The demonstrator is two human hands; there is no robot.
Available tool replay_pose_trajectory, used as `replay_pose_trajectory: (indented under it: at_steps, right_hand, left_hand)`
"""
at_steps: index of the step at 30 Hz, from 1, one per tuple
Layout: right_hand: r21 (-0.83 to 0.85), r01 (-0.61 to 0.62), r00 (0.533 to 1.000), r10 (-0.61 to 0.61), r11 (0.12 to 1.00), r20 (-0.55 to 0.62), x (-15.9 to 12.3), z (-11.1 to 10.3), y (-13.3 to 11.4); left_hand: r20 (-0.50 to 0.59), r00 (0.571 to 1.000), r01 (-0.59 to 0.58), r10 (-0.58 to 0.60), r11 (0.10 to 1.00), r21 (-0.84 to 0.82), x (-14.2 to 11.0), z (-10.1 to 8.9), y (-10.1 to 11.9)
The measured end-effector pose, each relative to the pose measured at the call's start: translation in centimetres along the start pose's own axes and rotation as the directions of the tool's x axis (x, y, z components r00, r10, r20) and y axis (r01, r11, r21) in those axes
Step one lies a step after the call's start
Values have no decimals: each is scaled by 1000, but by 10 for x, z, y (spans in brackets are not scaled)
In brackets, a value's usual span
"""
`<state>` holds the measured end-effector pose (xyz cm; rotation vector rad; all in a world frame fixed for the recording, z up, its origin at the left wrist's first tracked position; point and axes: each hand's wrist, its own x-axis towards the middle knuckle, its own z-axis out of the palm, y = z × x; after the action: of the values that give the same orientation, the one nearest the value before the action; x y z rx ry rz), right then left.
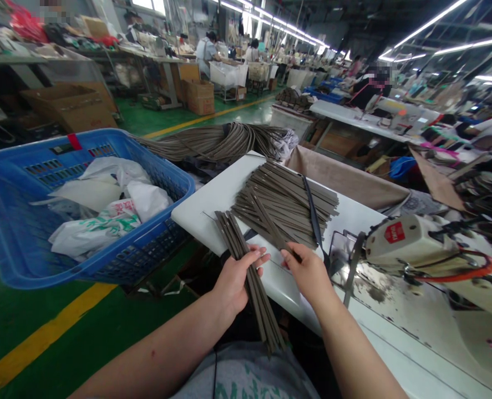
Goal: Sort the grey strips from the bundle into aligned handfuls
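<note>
My left hand [237, 277] is wrapped round a bundle of grey-brown strips [262, 310], which slants down past the table's front edge. In my right hand [304, 266] the fingers pinch the near end of a few more strips [266, 219] of the same kind. Their far ends lie over a wide pile of strips [287, 199] spread side by side on the white table [204, 205]. A black strap [311, 213] crosses the pile's right part.
At left, a blue basket [146, 227] holds white plastic bags [100, 216]. A sewing machine [420, 249] stands right of the pile. Behind the table lies a long heap of strips [212, 141], beside a fabric-lined bin [345, 174]. Several people work farther back.
</note>
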<state>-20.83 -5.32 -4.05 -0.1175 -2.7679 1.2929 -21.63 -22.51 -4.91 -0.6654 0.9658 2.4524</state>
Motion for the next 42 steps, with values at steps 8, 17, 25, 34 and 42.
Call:
replay_pose_trajectory:
  at_steps: [8,17,25,34,42]
  right_hand:
    - [448,-230,965,142,864,220,-24,17,-15]
    - [-189,6,986,-37,982,-164,-8,0,-2]
    - [-683,121,972,-226,721,-66,11,1,25]
    - [-710,103,977,-204,696,-58,5,2,18]
    - [-666,201,953,-301,719,-37,9,3,18]
  left_hand:
    - [63,997,-48,44,997,64,3,2,-5]
    - [-33,999,9,-8,999,46,0,-1,-3]
    - [7,1000,-7,7,998,61,0,-4,-1]
    - [13,1000,-18,18,1000,15,1,-3,-2]
    - [60,998,27,-22,996,-85,-3,1,-1]
